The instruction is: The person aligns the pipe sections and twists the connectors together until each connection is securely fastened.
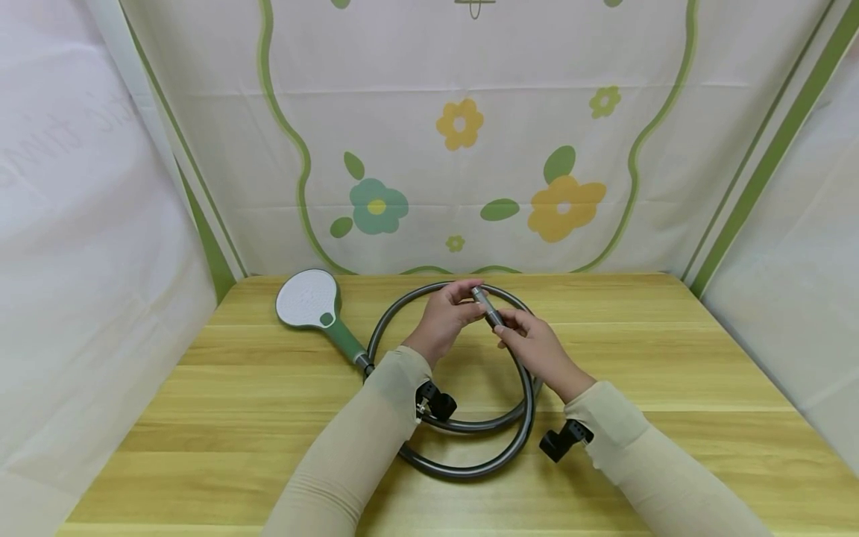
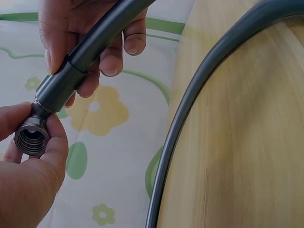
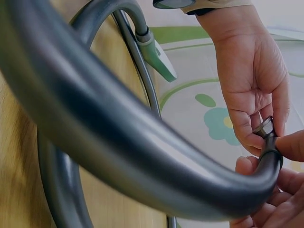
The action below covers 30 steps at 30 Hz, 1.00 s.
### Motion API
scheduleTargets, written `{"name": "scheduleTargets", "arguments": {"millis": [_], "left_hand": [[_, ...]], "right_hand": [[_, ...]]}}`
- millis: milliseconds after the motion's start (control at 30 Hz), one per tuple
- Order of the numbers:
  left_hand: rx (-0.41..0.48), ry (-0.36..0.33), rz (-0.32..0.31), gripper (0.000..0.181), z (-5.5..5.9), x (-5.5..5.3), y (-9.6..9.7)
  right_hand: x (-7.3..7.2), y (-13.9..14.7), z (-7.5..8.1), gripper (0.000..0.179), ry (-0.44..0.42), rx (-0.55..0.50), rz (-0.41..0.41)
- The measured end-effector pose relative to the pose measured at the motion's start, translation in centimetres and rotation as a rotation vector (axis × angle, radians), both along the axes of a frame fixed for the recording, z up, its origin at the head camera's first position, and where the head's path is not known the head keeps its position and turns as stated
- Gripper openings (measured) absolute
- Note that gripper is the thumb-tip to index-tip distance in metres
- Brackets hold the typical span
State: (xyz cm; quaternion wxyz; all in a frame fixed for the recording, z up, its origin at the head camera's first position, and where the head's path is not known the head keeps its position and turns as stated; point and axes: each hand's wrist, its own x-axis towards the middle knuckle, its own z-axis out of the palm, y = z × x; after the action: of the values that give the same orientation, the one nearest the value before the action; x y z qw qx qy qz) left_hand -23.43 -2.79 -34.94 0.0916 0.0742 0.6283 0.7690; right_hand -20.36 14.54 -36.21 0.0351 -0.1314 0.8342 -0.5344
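A dark grey shower hose (image 1: 463,471) lies looped on the table, its free end raised between both hands. With thumb and fingers, my left hand (image 1: 444,319) pinches the metal threaded nut (image 2: 31,137) at that end. The nut's open mouth and inner thread show in the left wrist view. Just behind it, my right hand (image 1: 535,347) grips the hose around its dark end sleeve (image 2: 61,89). The hose's other end joins the green handle of a shower head (image 1: 307,298), which lies at the back left with its white spray face up.
The wood-grain table (image 1: 684,358) carries the hose loops, which pass beneath both forearms. A white cloth backdrop (image 1: 403,60) with flower prints stands along the rear edge, and cloth walls rise on both sides. Each wrist wears a small black camera (image 1: 564,440).
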Motion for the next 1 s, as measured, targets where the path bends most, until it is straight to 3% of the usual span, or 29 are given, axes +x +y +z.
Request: {"name": "scheduleTargets", "arguments": {"millis": [233, 533, 1000], "left_hand": [[0.003, -0.009, 0.004, 0.042, -0.15, -0.11, 0.00], [0.005, -0.012, 0.002, 0.042, -0.17, -0.23, 0.05], [0.005, -0.013, 0.011, 0.042, 0.05, -0.14, 0.15]], "right_hand": [[-0.09, 0.04, -0.16, 0.042, 0.006, 0.035, -0.019], [0.10, 0.19, -0.21, 0.058, 0.051, 0.145, -0.033], [0.40, -0.17, 0.10, 0.051, 0.128, 0.166, -0.076]]}}
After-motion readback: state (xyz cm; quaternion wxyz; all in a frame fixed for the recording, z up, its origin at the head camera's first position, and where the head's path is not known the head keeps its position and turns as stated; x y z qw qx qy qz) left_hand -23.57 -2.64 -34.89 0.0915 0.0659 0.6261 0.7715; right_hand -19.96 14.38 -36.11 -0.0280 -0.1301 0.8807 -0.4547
